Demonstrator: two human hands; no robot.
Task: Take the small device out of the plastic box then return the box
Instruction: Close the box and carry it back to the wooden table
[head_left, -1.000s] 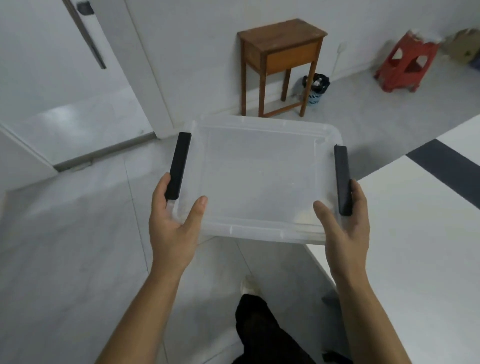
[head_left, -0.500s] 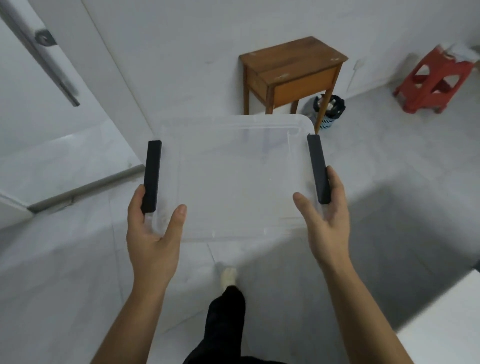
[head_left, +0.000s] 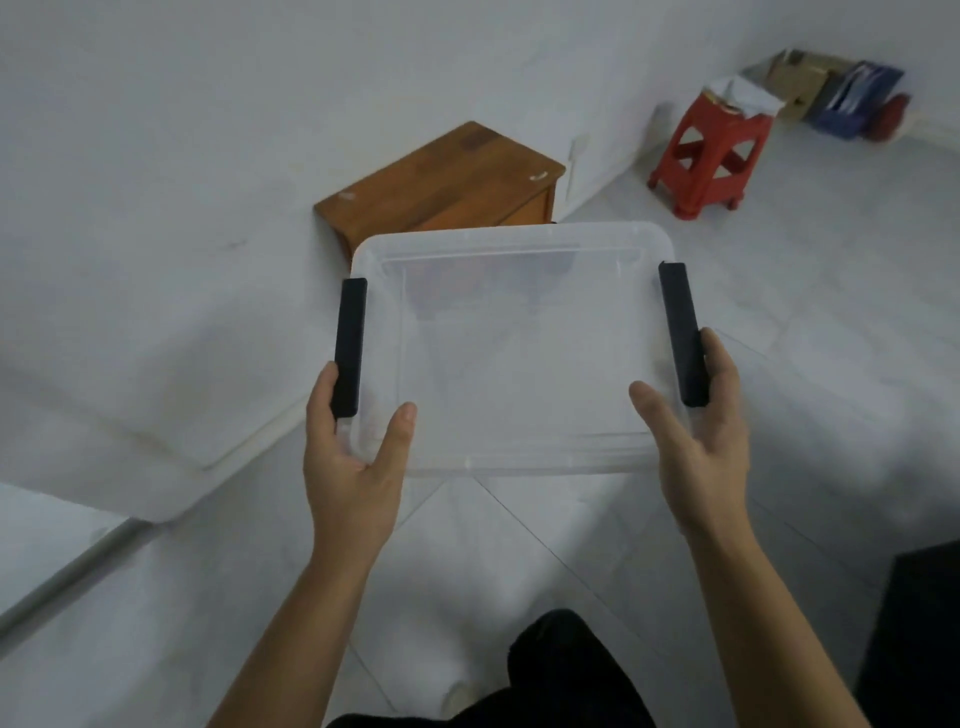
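Observation:
A clear plastic box (head_left: 519, 353) with a black latch on each side is held level in the air in front of me. My left hand (head_left: 353, 457) grips its near left corner, thumb on the lid beside the left latch (head_left: 349, 347). My right hand (head_left: 696, 436) holds the near right corner beside the right latch (head_left: 681, 335). Nothing shows inside the box. The small device is not in view.
A small wooden table (head_left: 441, 187) stands against the white wall just beyond the box. A red plastic stool (head_left: 711, 150) with paper on it stands at the right, with cardboard and a blue item behind it. Tiled floor lies below; my dark trouser leg (head_left: 566, 670) is underneath.
I have walked closer to the wooden table with the box in both hands. The white table at the right and the doorway at the left have left the view.

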